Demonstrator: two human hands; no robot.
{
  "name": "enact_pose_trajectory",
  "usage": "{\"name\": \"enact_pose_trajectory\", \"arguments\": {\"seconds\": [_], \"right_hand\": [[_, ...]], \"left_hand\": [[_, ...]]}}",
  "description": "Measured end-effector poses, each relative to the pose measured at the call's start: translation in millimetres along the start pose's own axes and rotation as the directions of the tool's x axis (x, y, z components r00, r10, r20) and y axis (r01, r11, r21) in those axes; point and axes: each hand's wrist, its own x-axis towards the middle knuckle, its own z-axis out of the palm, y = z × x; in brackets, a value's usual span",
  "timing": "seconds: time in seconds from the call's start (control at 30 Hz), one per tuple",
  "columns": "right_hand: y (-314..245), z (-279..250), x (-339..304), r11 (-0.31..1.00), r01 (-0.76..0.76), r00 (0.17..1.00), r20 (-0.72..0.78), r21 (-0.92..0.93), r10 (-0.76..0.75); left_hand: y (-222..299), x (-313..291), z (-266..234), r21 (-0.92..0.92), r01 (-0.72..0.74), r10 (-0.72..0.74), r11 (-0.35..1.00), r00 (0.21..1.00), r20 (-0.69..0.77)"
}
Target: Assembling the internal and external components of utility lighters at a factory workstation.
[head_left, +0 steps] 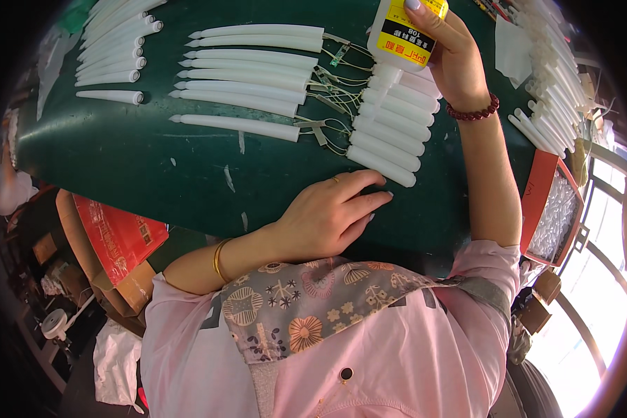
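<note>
My right hand point(458, 59) grips a white squeeze bottle of glue point(405, 35) with a yellow and black label. The bottle is upside down, its nozzle pointing down at a row of short white plastic tubes point(390, 132). Thin wires and small circuit boards point(315, 132) join these tubes to long white taper candle sticks point(247, 127) with flame-shaped tips on their left. My left hand point(334, 212) rests on the table, fingers stretched out and holding nothing, its fingertips beside the nearest short tube. Whether they touch it, I cannot tell.
More white taper sticks point(109, 97) lie in a column at the far left of the green table point(118, 146). A heap of white tubes point(550, 104) is piled at the right, above a red box point(554, 209) of clear parts. An open carton point(111, 244) with red wrapping stands at the left.
</note>
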Motion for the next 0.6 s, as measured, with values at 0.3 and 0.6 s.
{"name": "enact_pose_trajectory", "arguments": {"seconds": [0.3,0.6], "right_hand": [[17.1,-26.7,12.4,0.995,-0.089,0.995,-0.033,0.042,0.090],[3.2,8.2,13.4,0.784,-0.090,0.932,0.329,0.614,-0.151]], "left_hand": [[-0.9,-1.1,0.6,0.004,-0.006,0.006,1.000,1.000,-0.011],[-0.4,0.0,0.9,-0.006,-0.002,0.002,1.000,1.000,-0.003]]}}
